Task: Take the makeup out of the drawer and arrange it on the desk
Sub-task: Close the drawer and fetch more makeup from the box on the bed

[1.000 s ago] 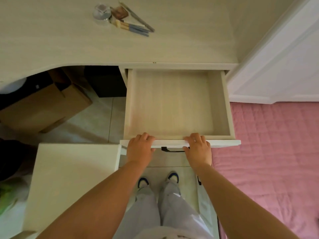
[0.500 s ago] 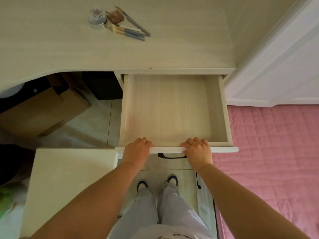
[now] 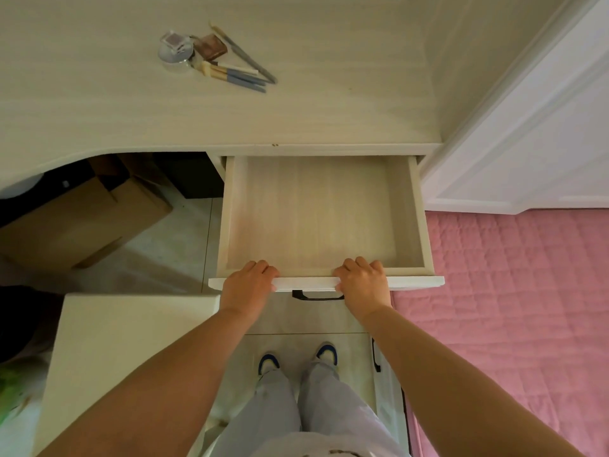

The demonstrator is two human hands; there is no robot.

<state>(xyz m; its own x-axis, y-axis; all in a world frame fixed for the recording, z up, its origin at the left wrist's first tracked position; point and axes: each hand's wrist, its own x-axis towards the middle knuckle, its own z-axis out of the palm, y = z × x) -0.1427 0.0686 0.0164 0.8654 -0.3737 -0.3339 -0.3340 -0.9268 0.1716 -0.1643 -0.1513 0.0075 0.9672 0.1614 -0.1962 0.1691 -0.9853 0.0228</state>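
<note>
The light wooden drawer (image 3: 425,222) stands pulled out from under the desk (image 3: 99,103), and nothing lies inside it. My left hand (image 3: 248,285) and my right hand (image 3: 362,282) both grip the drawer's white front edge, fingers curled over the top. A black handle (image 3: 318,295) shows between them below the front. On the desk's far part lies the makeup: a round clear jar (image 3: 174,51), a brown compact (image 3: 210,46), brushes with blue-grey handles (image 3: 237,77) and a thin pencil-like stick (image 3: 250,59).
A pink quilted bed (image 3: 514,291) lies right of the drawer, a white panelled door (image 3: 534,136) behind it. A white stool or cabinet top (image 3: 125,341) sits at lower left. Cardboard boxes (image 3: 75,222) stand under the desk. My legs and shoes (image 3: 296,357) are below the drawer.
The drawer has slid a little way back in under the desk, both hands staying on its front edge. The view has tilted so more desk shows.
</note>
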